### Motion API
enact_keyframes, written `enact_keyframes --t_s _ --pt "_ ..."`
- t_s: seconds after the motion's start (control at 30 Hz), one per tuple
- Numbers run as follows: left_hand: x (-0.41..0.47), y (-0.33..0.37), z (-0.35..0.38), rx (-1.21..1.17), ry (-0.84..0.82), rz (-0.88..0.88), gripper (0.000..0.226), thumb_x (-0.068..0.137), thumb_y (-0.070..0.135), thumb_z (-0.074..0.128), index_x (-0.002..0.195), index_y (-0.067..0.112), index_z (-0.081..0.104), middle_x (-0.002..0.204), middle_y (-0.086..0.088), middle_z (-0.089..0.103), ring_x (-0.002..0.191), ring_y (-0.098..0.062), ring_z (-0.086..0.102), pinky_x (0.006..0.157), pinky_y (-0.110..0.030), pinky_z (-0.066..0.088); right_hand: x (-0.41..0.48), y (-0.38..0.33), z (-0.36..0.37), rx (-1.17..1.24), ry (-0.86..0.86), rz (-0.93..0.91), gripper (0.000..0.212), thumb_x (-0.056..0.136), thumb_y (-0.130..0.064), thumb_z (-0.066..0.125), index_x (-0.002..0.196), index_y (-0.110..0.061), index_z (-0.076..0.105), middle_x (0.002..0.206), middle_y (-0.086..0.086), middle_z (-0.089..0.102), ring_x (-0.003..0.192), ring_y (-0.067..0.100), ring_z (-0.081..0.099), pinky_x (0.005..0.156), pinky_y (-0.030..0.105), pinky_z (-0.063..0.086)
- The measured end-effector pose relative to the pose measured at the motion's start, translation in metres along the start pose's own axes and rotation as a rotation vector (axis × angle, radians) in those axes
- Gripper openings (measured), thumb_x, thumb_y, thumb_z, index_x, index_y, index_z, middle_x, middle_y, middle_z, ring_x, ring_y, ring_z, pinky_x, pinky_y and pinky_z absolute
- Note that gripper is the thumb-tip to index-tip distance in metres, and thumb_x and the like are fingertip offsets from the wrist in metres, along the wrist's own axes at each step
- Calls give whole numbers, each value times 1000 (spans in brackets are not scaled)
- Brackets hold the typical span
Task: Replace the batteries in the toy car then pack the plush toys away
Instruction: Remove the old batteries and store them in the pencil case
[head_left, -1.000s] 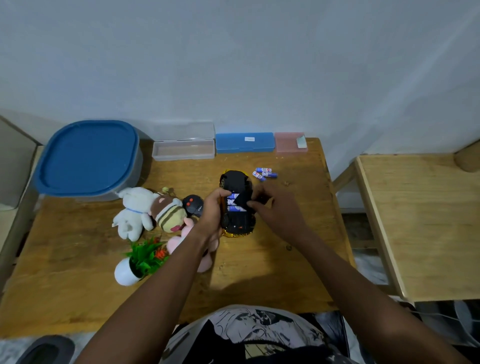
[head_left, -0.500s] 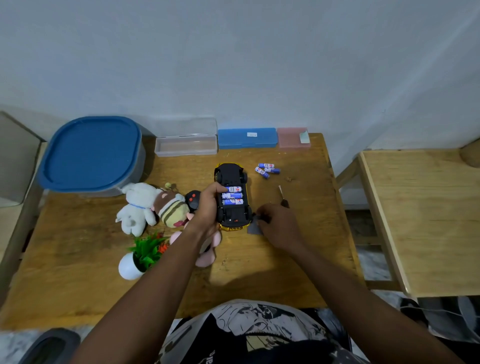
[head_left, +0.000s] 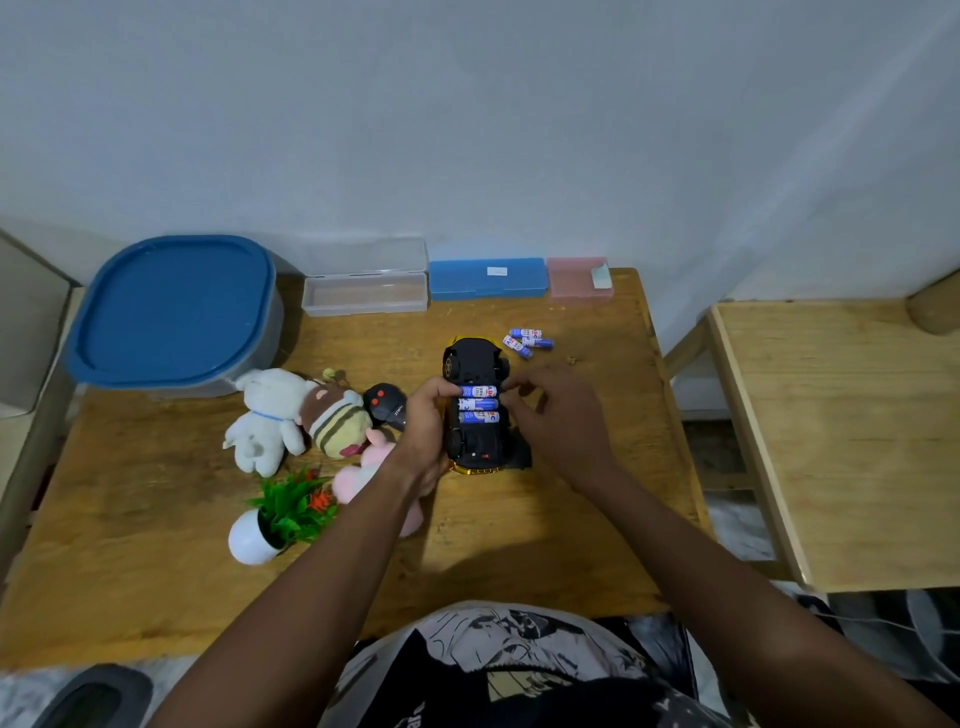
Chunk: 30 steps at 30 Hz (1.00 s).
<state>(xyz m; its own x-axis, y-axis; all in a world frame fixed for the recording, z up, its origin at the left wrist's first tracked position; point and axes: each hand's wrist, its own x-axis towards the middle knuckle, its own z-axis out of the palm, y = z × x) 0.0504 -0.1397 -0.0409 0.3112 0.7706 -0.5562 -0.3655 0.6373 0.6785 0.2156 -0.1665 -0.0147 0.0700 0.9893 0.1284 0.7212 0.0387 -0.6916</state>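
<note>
Toy car (head_left: 471, 354) lies belly-up on the worktop (head_left: 519, 525), light stiff plastic I'd judge, so my left hand (head_left: 423, 431) grips its side while my right hand (head_left: 561, 421) pinches the small, probably slippery top battery (head_left: 478, 391) by its end.

A wooden worktop (head_left: 519, 545) is set against the wall, and along its back edge are ranged a grey container with a blue lid (head_left: 176, 312), a clear case (head_left: 366, 293), a blue case (head_left: 487, 278) and a pink case (head_left: 576, 280). Near the middle the toy car (head_left: 475, 364) is laid upside down, with loose batteries (head_left: 527, 340) scattered just beyond it and a dark flat piece (head_left: 522, 458) against its near right corner. To its left are gathered a black remote (head_left: 385, 405), a white plush (head_left: 265, 415), a striped plush (head_left: 335, 423) and a pink plush (head_left: 353, 478), and a small potted plant (head_left: 275, 519) is tipped on its side nearer the front.
</note>
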Motion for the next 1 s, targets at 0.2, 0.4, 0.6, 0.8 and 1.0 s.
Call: enact_keyframes --t_s 0.2,0.4,0.6,0.8,1.0 --pt "-3 4 16 17 -50 53 48 86 25 39 119 0 62 98 -17 66 78 -25 67 66 -33 57 4 -7 5 -17 19 114 17 87 -32 67 101 -27 74 93 -12 68 86 5 56 68 26 41" --pt "3 2 16 190 6 363 53 78 11 45 129 9 59 114 -9 70 100 -23 68 78 -36 58 6 -21 11 230 51 320 16 86 -26 70 100 -20 75 91 -10 72 84 2 65 71 23 51" --pt "-3 5 24 265 -3 439 46 77 8 47 122 13 60 104 -3 70 95 -17 68 75 -33 57 7 -20 15 476 37 496 14 88 -25 67 97 -20 76 91 -9 74 85 2 68 76 27 57" --pt "-6 6 26 342 -17 444 36 81 10 50 114 22 59 98 2 67 90 -12 65 69 -28 55 9 -21 15 615 60 579 12 89 -27 68 96 -21 76 88 -7 75 83 4 70 74 27 58" --pt "-6 5 26 333 -21 455 40 82 11 52 122 15 56 108 -7 64 94 -13 65 70 -26 55 10 -22 10 696 7 611 9 89 -28 69 92 -23 76 87 -7 75 83 7 71 71 28 58"
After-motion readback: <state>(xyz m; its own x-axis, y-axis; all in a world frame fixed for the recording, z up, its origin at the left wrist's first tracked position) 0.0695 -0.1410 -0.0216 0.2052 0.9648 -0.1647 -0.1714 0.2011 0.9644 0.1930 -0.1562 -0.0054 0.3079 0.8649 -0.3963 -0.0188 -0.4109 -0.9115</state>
